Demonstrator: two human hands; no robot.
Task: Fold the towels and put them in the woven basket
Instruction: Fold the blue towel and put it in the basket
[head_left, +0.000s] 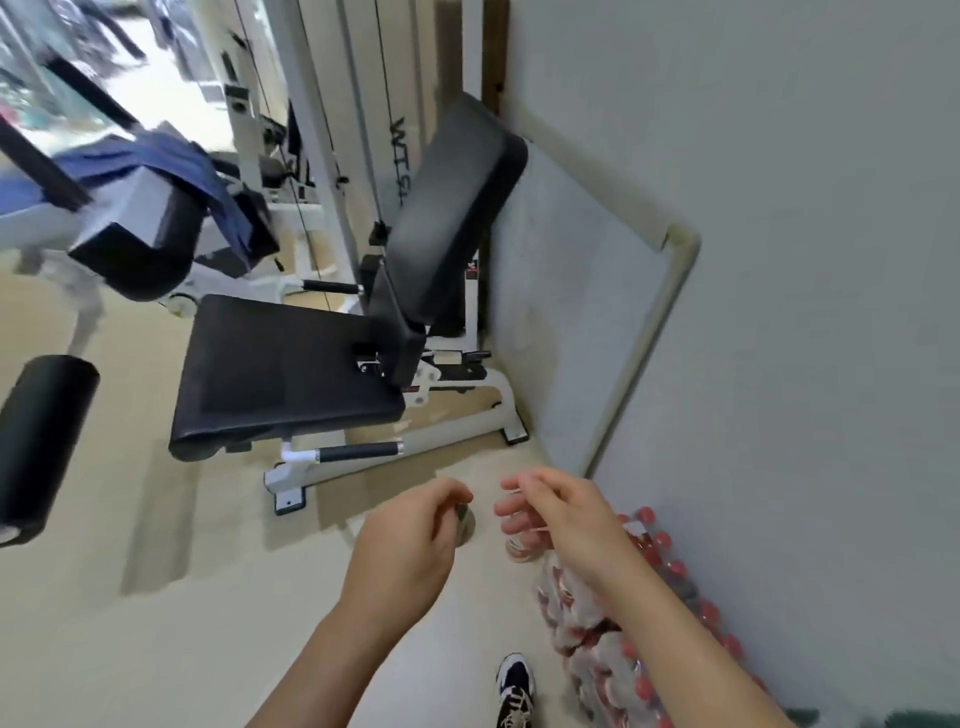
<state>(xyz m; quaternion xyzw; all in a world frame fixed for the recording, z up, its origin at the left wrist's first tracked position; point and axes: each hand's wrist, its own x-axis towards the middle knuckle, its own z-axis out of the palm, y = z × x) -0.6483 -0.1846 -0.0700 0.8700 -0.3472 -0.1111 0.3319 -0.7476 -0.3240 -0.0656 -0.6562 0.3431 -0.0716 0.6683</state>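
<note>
A blue towel (171, 166) lies draped over the padded arm of a gym machine at the upper left, its end hanging down. No woven basket is in view. My left hand (410, 540) and my right hand (550, 512) hover side by side low in the middle, above the floor, far from the towel. Both have loosely curled fingers and hold nothing that I can see.
A black padded bench (280, 364) with a white frame stands ahead against the grey wall (779, 260). A black roller pad (41, 441) sits at the left. Packs of red-capped bottles (597, 623) lie by the wall at the right. My shoe (514, 686) shows below.
</note>
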